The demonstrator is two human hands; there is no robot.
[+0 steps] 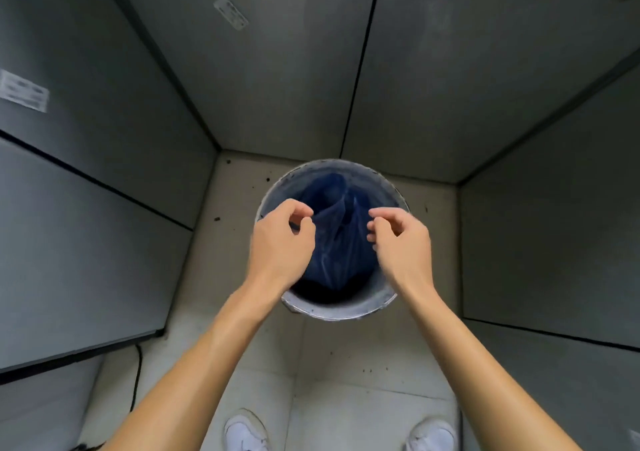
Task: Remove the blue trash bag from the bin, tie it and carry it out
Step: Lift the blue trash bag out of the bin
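Note:
A round grey bin (337, 308) stands on the tiled floor in a corner, seen from straight above. Inside it hangs a dark blue trash bag (341, 243), its top gathered toward the middle and pulled away from the rim. My left hand (280, 243) pinches the bag's left edge between thumb and fingers. My right hand (398, 243) pinches the bag's right edge the same way. Both hands hover over the bin's mouth, and the bag stretches between them. The bag's contents are hidden.
Grey panelled walls (287, 80) close in the corner at the back and on both sides. A black cable (136, 378) runs down the left wall's base. Dark crumbs dot the pale floor tiles (374, 364). My white shoes (247, 430) stand just in front of the bin.

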